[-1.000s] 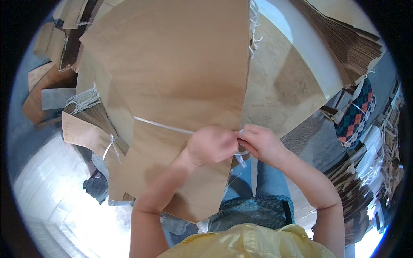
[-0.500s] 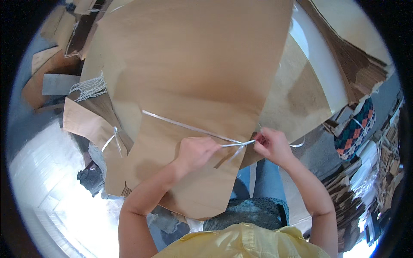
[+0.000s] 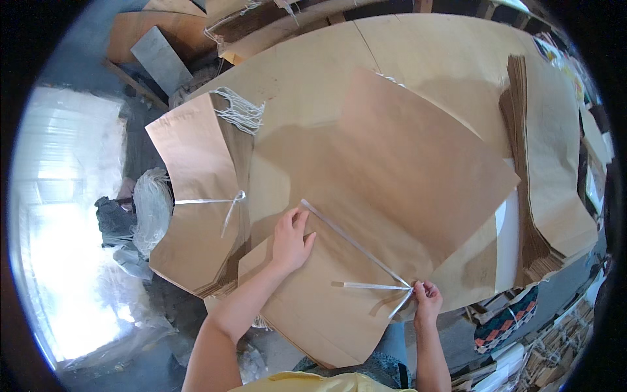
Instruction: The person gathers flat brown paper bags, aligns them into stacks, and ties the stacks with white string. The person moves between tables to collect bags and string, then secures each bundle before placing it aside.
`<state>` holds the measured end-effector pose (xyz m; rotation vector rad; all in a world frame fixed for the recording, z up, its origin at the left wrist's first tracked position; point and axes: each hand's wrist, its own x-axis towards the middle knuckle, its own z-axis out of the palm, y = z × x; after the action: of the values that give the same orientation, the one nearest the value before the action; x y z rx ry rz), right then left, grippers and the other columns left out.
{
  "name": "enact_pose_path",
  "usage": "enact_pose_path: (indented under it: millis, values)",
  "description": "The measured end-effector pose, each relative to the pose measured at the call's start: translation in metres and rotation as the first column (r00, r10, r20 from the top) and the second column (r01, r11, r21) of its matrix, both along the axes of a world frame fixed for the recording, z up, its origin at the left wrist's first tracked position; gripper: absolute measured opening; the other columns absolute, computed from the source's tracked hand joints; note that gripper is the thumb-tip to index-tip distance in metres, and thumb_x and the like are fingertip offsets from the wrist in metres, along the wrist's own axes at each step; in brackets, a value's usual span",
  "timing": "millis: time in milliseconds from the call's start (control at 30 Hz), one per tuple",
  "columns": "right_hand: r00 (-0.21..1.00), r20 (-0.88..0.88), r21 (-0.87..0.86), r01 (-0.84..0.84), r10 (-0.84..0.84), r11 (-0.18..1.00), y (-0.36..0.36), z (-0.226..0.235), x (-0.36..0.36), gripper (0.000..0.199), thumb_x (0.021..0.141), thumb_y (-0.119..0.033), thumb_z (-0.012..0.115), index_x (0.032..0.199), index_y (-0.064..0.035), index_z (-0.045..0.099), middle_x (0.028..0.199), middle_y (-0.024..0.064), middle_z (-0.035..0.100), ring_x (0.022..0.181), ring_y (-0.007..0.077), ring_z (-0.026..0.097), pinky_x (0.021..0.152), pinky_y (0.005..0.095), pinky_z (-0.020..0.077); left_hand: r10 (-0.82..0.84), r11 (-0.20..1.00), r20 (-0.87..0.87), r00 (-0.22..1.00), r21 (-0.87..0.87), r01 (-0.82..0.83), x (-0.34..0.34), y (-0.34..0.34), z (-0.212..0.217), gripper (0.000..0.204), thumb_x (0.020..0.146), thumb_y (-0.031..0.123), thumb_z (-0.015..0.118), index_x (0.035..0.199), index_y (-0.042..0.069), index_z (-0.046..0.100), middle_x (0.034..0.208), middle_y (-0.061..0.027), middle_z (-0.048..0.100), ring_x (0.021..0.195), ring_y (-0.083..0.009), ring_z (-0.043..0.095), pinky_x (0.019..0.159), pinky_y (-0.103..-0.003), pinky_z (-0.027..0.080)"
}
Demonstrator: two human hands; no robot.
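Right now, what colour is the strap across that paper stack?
White: the strap crosses the brown paper stack, clearest in the head view.

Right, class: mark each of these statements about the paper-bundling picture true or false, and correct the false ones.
1. The left hand lies flat on the brown paper stack. True.
2. The right hand pinches the white strap at the stack's near edge. True.
3. The strap is black. False: it is white.
4. A tied paper bundle lies left of the stack. True.
5. Both hands are off the paper. False: the left hand rests on it.
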<state>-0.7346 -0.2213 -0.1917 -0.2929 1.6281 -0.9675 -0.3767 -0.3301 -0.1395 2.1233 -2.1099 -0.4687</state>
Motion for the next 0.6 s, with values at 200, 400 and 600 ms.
enact_pose_path:
  millis: [200,400,600]
  values:
    - [0.982,-0.041,-0.138,-0.186,0.182,0.973,-0.115,0.006,0.065,0.025,0.092,-0.018,0.071,0.104,0.0028,0.066,0.089,0.0047,0.068,0.079,0.0099,0.064,0.072,0.0248,0.0524,0.207,0.977,0.103,0.973,0.017,-0.21,0.072,-0.001,-0.014,0.056,0.089,0.029,0.065,0.137,0.003,0.049,0.138,-0.0201,0.047,0.128,-0.0377,0.045,0.106,-0.049,0.039]
    - [0.83,0.056,-0.352,-0.503,0.555,0.789,-0.184,-0.012,0.097,0.038,0.101,-0.025,0.058,0.131,-0.0009,0.059,0.124,0.0051,0.063,0.114,0.0137,0.057,0.091,0.0316,0.0517,0.204,0.917,0.236,0.95,0.295,-0.27,0.071,-0.048,0.042,0.053,0.088,0.037,0.067,0.128,0.003,0.058,0.127,-0.0202,0.058,0.122,-0.0359,0.053,0.102,-0.047,0.043]
    - [0.89,0.248,-0.204,-0.34,0.384,0.918,-0.111,0.074,0.014,0.033,0.104,-0.035,0.051,0.122,-0.0118,0.066,0.088,0.0005,0.061,0.07,0.0095,0.058,0.053,0.0256,0.0487,-0.005,1.0,-0.287,0.958,-0.001,0.005,0.011,-0.083,0.083,0.041,0.09,0.025,0.068,0.122,0.001,0.06,0.12,-0.0177,0.06,0.115,-0.0315,0.057,0.1,-0.04,0.045]
